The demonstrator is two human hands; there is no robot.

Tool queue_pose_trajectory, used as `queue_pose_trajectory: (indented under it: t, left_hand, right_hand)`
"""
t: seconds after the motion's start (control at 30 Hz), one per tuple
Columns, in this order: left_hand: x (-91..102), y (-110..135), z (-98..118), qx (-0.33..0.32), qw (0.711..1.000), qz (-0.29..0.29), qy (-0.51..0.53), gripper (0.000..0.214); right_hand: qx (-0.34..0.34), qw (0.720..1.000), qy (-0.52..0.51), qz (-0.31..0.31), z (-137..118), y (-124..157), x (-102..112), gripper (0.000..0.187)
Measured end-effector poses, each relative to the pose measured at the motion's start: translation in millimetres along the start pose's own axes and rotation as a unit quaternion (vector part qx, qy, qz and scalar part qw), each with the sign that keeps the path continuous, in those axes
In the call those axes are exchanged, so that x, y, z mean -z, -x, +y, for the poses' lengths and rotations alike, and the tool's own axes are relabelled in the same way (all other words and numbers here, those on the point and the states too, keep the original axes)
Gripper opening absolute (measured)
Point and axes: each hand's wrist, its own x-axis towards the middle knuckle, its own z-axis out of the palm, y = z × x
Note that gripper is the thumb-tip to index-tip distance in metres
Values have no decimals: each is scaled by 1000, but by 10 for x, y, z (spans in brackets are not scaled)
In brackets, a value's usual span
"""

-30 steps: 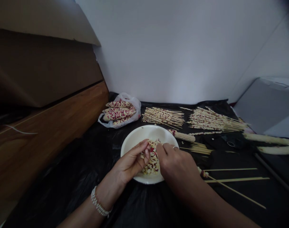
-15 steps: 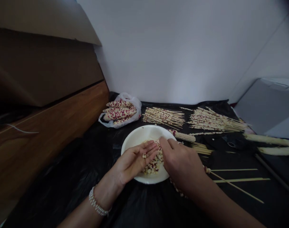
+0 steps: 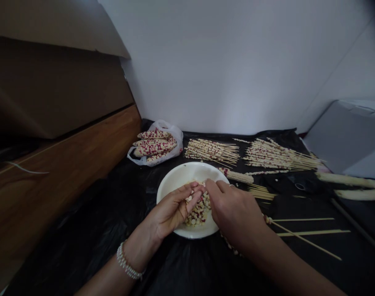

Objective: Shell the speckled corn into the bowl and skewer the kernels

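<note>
Over the white bowl (image 3: 170, 181), my left hand (image 3: 172, 207) is turned palm up with its fingers curled around a few corn kernels (image 3: 189, 198). My right hand (image 3: 233, 205) pinches close to the left fingertips. A wooden skewer (image 3: 307, 241) strung with kernels appears to run through the right hand; its bare end sticks out at the right, and its tip is hidden between the fingers. Loose white and dark red kernels (image 3: 197, 216) lie in the bowl below. Another row of strung kernels (image 3: 230, 243) shows partly beneath my right forearm.
A plastic bag (image 3: 175, 139) of corn cobs (image 3: 155, 146) stands behind the bowl. Kernel-covered skewers lie in a left pile (image 3: 206, 150) and a right pile (image 3: 267, 155). A partly stripped cob (image 3: 239, 176), bare skewers (image 3: 261, 191) and pale cobs (image 3: 348, 181) lie rightward on black plastic sheeting (image 3: 113, 230).
My left fingers have curled up from a flatter palm, bringing the kernels to the right fingertips. My right hand has hardly moved.
</note>
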Motion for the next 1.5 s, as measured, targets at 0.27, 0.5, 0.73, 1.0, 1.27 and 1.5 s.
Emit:
queue_pose_trajectory:
  t: [0.27, 0.5, 0.73, 1.0, 1.27, 1.5]
  left_hand:
    - [-2, -33, -2, -32, 999, 29, 13, 19]
    - [-52, -12, 12, -39, 998, 50, 27, 20]
    - [-67, 13, 3, -39, 998, 53, 15, 16]
    - [-106, 18, 32, -14, 995, 93, 33, 13]
    - [-100, 23, 15, -40, 995, 89, 7, 10]
    - [-82, 32, 10, -35, 996, 83, -1, 9]
  right_hand:
    - [8, 1000, 5, -15, -8, -2, 2, 17]
    - [15, 998, 29, -51, -6, -14, 45, 22]
    - [22, 998, 18, -58, -18, -18, 30, 24]
    - [46, 999, -3, 0, -19, 7, 14, 24]
    - [43, 999, 1, 4, -15, 10, 22, 24]
    - [45, 999, 10, -11, -27, 16, 31, 26]
